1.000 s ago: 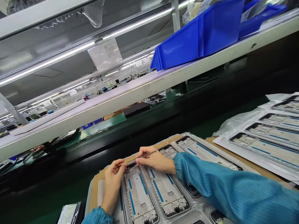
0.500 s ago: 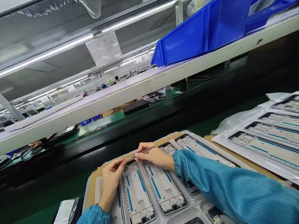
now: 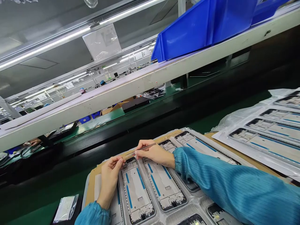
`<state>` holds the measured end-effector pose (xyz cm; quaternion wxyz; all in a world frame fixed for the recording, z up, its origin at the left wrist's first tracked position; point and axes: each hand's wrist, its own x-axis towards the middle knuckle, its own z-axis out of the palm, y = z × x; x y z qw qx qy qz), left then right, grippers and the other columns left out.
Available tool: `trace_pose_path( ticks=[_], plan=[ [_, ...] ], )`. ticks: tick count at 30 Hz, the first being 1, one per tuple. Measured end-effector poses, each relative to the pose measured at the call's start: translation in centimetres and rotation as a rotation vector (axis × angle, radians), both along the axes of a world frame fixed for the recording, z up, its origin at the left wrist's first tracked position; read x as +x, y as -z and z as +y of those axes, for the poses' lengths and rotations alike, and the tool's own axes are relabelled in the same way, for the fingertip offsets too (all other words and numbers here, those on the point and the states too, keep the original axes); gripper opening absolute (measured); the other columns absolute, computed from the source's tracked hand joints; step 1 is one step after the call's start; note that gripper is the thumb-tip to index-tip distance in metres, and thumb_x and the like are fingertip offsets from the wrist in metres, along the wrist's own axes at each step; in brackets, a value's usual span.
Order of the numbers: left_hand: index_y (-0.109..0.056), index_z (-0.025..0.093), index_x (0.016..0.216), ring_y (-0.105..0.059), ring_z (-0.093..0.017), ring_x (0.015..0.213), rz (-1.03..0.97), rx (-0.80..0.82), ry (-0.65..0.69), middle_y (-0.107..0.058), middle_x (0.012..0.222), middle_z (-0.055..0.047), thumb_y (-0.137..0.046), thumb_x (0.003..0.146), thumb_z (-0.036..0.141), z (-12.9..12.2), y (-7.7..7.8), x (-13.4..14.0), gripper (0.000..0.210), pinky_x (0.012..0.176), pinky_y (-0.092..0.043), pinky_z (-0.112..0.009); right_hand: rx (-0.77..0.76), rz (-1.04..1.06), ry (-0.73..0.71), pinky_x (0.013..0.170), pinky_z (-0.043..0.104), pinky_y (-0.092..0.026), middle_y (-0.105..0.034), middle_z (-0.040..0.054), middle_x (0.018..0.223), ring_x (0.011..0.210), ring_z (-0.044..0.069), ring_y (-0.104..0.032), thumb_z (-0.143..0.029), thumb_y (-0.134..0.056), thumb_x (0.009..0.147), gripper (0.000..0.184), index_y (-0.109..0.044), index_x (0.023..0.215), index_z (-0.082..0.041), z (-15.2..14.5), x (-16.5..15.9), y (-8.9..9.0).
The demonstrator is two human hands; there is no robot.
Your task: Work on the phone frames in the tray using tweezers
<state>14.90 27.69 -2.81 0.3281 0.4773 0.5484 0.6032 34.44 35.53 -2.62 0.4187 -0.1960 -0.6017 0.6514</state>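
Thin metal tweezers [image 3: 149, 146] are pinched in my right hand [image 3: 156, 154], their tips pointing left toward my left fingers. My left hand [image 3: 109, 178] has thumb and forefinger pressed together at the top edge of a phone frame [image 3: 137, 190]; whatever lies between those fingertips is too small to make out. Both hands are over the upper end of that frame, which rests in a clear plastic tray [image 3: 168, 215]. Another phone frame [image 3: 164, 184], with blue strips on its grey metal face, lies just right of it, below my right wrist.
Right of my sleeve, a second tray [image 3: 225, 142] holds several similar frames. A white shelf edge [image 3: 131, 90] crosses ahead, with a blue bin [image 3: 185, 37] on it. At lower left lies a bagged white label [image 3: 65, 207]. Dark green surface [image 3: 30, 200] surrounds the tray.
The view has shifted slightly. Both hands keep nearly the same pose at the top of the frame, and the tweezers remain in my right hand.
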Motion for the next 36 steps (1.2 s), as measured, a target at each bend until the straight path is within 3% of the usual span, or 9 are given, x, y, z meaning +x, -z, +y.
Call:
trace_pose_path(
  ticks=[6,15,24,36],
  plan=[
    [-0.073,0.014,0.075,-0.055,-0.013,0.064,-0.146,-0.044,0.066,-0.068,0.074,-0.006,-0.089,0.058,0.051,-0.2,-0.3,0.2,0.044,0.061,-0.047,-0.021,0.033,0.003,-0.008,0.071,0.033,-0.052,-0.072,0.0024,0.071,0.069,0.018,-0.068,-0.055,-0.085,0.063,0.046,-0.062,0.073,-0.017,-0.4,0.1,-0.4],
    [-0.072,0.014,0.075,-0.054,-0.010,0.064,-0.354,-0.106,0.116,-0.064,0.073,-0.003,-0.097,0.047,0.043,-0.7,-1.2,0.6,0.046,0.063,-0.049,-0.020,0.116,-0.012,0.049,0.069,0.033,-0.051,-0.073,0.0037,0.075,0.071,0.019,-0.067,-0.048,-0.083,0.068,0.036,-0.067,0.074,-0.017,-1.2,-0.3,-0.3],
    [-0.071,0.015,0.074,-0.055,-0.010,0.064,-0.391,-0.104,0.127,-0.064,0.072,-0.002,-0.097,0.047,0.041,-0.8,-1.2,0.7,0.046,0.064,-0.050,-0.020,0.151,-0.016,0.100,0.073,0.035,-0.052,-0.072,0.0037,0.076,0.073,0.020,-0.066,-0.045,-0.082,0.070,0.030,-0.068,0.074,-0.018,-1.5,-0.6,-0.1],
    [-0.069,0.014,0.079,-0.057,-0.013,0.069,-0.371,-0.101,0.176,-0.064,0.075,-0.004,-0.093,0.059,0.042,-0.9,-1.3,0.7,0.042,0.068,-0.051,-0.023,0.117,-0.025,0.101,0.072,0.035,-0.054,-0.073,0.0044,0.077,0.076,0.022,-0.068,-0.049,-0.083,0.069,0.034,-0.067,0.072,-0.018,-2.0,-0.7,-0.5]
  ],
)
